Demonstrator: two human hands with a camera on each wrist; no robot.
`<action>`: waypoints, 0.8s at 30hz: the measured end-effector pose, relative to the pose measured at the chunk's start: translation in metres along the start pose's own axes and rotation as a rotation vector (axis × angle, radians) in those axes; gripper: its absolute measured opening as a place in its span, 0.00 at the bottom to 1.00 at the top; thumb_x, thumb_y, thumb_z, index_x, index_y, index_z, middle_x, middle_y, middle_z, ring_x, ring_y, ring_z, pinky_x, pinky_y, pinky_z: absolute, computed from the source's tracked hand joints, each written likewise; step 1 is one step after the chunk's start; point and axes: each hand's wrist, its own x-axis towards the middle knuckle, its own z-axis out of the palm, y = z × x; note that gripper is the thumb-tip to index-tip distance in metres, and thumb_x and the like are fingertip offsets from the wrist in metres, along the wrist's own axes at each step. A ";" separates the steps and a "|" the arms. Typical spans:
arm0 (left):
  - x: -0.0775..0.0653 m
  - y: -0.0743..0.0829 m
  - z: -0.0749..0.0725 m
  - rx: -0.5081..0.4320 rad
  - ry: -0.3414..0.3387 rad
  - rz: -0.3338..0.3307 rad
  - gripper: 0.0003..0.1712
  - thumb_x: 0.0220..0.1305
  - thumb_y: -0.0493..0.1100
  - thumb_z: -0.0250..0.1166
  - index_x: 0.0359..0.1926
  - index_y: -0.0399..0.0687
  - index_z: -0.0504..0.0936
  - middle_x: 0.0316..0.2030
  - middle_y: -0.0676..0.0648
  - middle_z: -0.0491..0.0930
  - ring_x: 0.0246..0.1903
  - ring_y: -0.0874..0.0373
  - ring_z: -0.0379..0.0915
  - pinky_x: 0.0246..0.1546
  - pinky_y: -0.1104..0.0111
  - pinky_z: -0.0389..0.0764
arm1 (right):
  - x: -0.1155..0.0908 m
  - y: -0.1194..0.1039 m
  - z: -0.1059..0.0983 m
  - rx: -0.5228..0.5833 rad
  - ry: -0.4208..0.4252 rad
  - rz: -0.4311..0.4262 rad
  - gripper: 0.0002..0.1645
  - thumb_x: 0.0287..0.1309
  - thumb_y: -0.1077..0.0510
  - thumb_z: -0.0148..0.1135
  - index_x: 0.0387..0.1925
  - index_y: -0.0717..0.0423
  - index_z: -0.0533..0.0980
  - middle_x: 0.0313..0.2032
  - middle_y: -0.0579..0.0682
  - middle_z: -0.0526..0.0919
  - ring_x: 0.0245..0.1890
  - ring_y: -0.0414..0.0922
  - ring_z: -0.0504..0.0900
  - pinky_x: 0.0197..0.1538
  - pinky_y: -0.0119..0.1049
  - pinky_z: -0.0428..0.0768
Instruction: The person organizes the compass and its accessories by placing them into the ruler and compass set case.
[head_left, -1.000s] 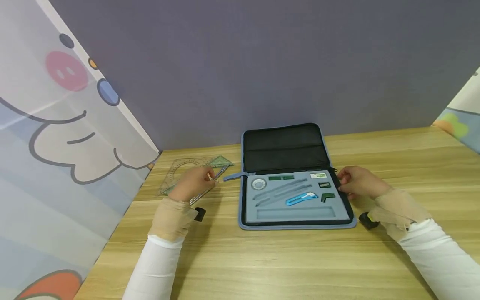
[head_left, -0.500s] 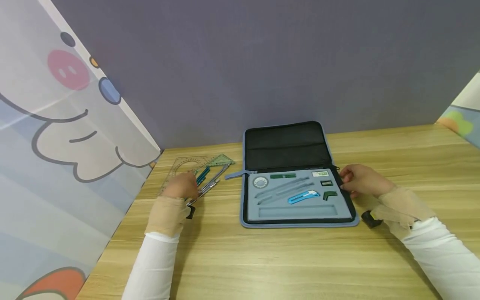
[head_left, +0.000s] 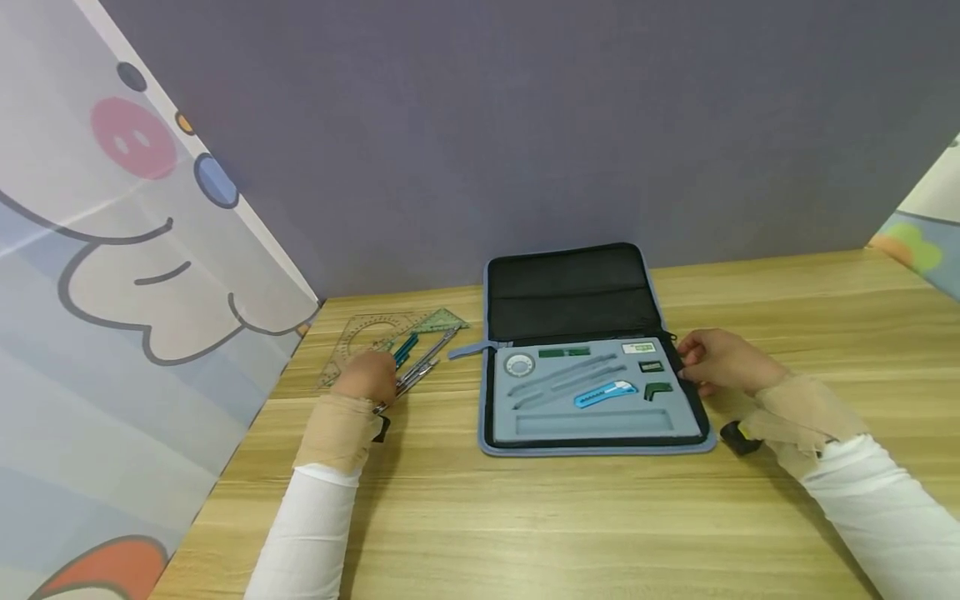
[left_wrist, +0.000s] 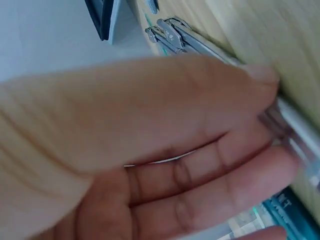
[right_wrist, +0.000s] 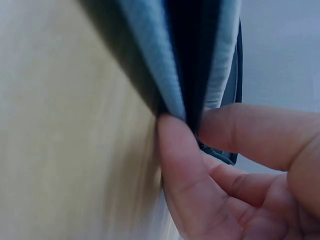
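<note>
My left hand (head_left: 363,377) is low over the table left of the case, thumb and fingers pinching a silver metal compass (left_wrist: 300,125). Hinged metal tops (left_wrist: 172,35) lie just beyond the thumb in the left wrist view. Another slim silver instrument (head_left: 444,340) lies alongside, and teal pencils (head_left: 406,348) rest by the fingertips. My right hand (head_left: 723,360) pinches the right edge of an open zip case (head_left: 600,451), thumb inside and finger on the outer fabric (right_wrist: 150,60). In its grey foam tray (head_left: 555,402) sits a blue utility knife (head_left: 605,394).
A clear protractor set square (head_left: 347,342) and a green set square (head_left: 441,321) lie behind the left hand. The foam also holds a white tape roll (head_left: 519,365), an eraser (head_left: 639,348) and a sharpener (head_left: 651,367). A grey partition (head_left: 570,125) stands behind the table.
My left hand has drawn left and toward me, uncovering the teal pencils, and has stayed nearly still over the last half second. The right hand keeps its place on the case edge.
</note>
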 end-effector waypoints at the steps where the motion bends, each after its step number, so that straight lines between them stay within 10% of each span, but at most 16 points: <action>1: 0.000 -0.001 0.001 -0.023 0.001 0.002 0.16 0.44 0.30 0.67 0.15 0.47 0.68 0.16 0.51 0.66 0.19 0.59 0.60 0.19 0.71 0.66 | 0.000 0.000 0.000 -0.001 0.001 0.001 0.22 0.53 0.70 0.58 0.47 0.79 0.63 0.33 0.59 0.71 0.25 0.42 0.76 0.27 0.35 0.82; 12: 0.002 -0.005 0.004 -0.128 -0.055 0.063 0.21 0.40 0.32 0.60 0.10 0.54 0.56 0.10 0.56 0.52 0.12 0.64 0.47 0.13 0.75 0.53 | 0.001 0.001 0.000 0.011 0.005 0.001 0.22 0.53 0.69 0.58 0.47 0.78 0.64 0.33 0.58 0.71 0.24 0.42 0.76 0.27 0.34 0.82; 24: 0.004 -0.003 0.000 -0.177 -0.150 0.073 0.10 0.52 0.39 0.65 0.20 0.48 0.72 0.18 0.52 0.68 0.15 0.62 0.62 0.16 0.73 0.67 | 0.000 -0.002 0.000 0.012 0.007 -0.002 0.21 0.52 0.70 0.58 0.46 0.79 0.64 0.32 0.58 0.70 0.24 0.42 0.75 0.27 0.34 0.82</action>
